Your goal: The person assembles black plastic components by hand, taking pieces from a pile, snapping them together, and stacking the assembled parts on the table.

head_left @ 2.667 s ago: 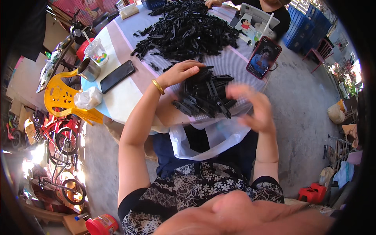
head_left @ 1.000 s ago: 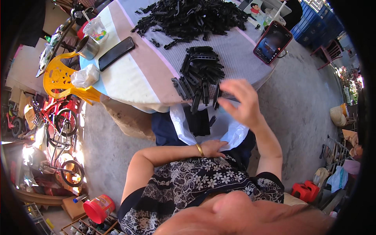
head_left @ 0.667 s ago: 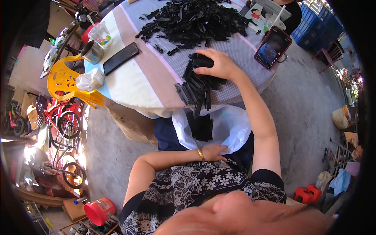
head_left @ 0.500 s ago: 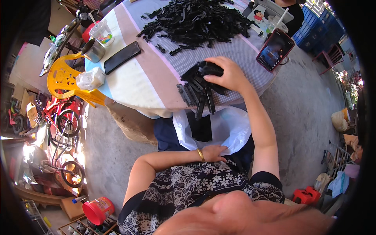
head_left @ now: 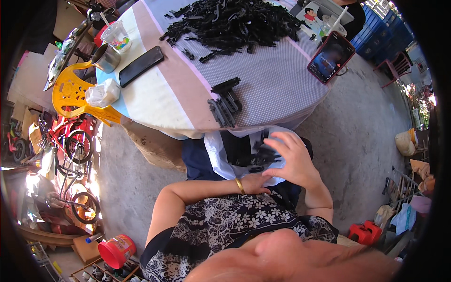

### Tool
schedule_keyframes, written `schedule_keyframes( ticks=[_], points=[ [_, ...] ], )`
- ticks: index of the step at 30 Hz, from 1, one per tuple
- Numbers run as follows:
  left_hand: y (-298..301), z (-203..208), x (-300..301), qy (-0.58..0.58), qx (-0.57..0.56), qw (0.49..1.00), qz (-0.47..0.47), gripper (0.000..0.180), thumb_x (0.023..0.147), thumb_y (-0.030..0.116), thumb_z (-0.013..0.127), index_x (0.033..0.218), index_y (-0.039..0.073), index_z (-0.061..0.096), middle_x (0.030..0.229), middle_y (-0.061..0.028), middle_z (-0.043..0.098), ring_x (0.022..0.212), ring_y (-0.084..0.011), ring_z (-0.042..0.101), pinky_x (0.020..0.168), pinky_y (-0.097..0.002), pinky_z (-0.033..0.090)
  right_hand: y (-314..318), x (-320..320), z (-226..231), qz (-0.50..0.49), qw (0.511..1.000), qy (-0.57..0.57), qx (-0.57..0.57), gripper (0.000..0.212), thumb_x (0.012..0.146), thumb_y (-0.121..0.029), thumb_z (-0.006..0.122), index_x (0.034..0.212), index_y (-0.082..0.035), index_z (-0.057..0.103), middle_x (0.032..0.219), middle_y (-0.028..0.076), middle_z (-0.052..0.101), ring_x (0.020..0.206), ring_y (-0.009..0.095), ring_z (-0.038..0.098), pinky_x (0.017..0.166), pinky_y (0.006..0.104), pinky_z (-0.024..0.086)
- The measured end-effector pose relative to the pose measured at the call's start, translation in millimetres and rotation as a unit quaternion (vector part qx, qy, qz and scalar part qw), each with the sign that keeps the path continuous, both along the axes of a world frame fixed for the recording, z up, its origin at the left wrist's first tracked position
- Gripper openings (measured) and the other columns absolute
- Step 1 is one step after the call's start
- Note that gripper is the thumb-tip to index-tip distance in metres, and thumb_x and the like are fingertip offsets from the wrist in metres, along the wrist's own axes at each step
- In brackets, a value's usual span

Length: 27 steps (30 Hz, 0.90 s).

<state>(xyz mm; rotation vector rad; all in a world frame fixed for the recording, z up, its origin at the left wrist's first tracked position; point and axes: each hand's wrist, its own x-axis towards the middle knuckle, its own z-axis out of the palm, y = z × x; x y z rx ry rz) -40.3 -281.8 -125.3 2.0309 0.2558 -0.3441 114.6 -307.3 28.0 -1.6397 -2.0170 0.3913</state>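
Note:
My right hand (head_left: 296, 160) hovers over the mouth of a white plastic bag (head_left: 217, 157) on my lap, its fingers apart and curved. Below its fingers, black plastic pieces (head_left: 260, 157) appear blurred inside the opening. At the bag's near rim, my left hand (head_left: 255, 183), with a gold bangle at the wrist, is closed on the plastic; its fingertips are partly hidden. A small group of black plastic pieces (head_left: 225, 104) lies by the table's near edge. Farther back on the table spreads a large heap of similar black pieces (head_left: 235, 23).
The cloth-covered table (head_left: 176, 101) carries a dark phone (head_left: 141, 66), a metal mug (head_left: 106, 58), a clear cup (head_left: 116, 36) and a crumpled white bag (head_left: 103, 92). On the right, a lit phone (head_left: 331, 58) stands upright. A yellow chair (head_left: 70, 91) stands left.
My right hand has come from the table edge down to the bag and opened. Most of the pieces it gathered have left the table; some now show in the bag. My left hand stays put.

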Motion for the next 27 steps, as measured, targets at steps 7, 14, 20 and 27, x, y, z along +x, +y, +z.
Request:
schedule_keyframes(
  ticks=[7, 14, 20, 27],
  points=[
    [-6, -23, 4, -0.018, 0.046, 0.999, -0.013, 0.062, 0.078, 0.046, 0.060, 0.123, 0.006, 0.042, 0.109, -0.0227, 0.053, 0.098, -0.0391, 0.053, 0.084, -0.0426, 0.043, 68, -20, 8, 0.060, 0.970, 0.041, 0.231, 0.053, 0.065, -0.036, 0.073, 0.107, -0.007, 0.058, 0.113, 0.013, 0.052, 0.110, 0.033, 0.044, 0.088, 0.0447, 0.038],
    [-3, -11, -1, -0.004, 0.062, 0.998, 0.002, 0.063, 0.079, 0.048, 0.058, 0.123, 0.005, 0.042, 0.105, -0.0230, 0.055, 0.096, -0.0391, 0.054, 0.082, -0.0431, 0.043, 153, -50, -6, 0.012, 0.987, -0.060, 0.152, 0.062, 0.061, -0.052, 0.068, 0.111, -0.017, 0.058, 0.116, 0.012, 0.050, 0.117, 0.031, 0.036, 0.090, 0.0511, 0.031],
    [-3, -27, -6, -0.031, 0.056, 0.998, 0.023, 0.064, 0.079, 0.048, 0.059, 0.122, 0.004, 0.042, 0.107, -0.0233, 0.055, 0.096, -0.0390, 0.054, 0.083, -0.0435, 0.043, 129, -52, -11, 0.042, 0.995, -0.051, 0.074, 0.046, 0.063, -0.038, 0.069, 0.102, -0.016, 0.060, 0.102, 0.006, 0.053, 0.104, 0.025, 0.044, 0.082, 0.0444, 0.035],
    [-2, -36, -2, -0.067, 0.034, 0.997, -0.002, 0.062, 0.079, 0.046, 0.059, 0.122, 0.006, 0.042, 0.104, -0.0240, 0.054, 0.093, -0.0424, 0.055, 0.079, -0.0461, 0.045, 42, -54, -8, 0.018, 0.979, -0.137, 0.153, 0.032, 0.066, -0.025, 0.071, 0.095, -0.014, 0.061, 0.102, 0.005, 0.055, 0.108, 0.022, 0.046, 0.098, 0.0475, 0.026]
  ],
)
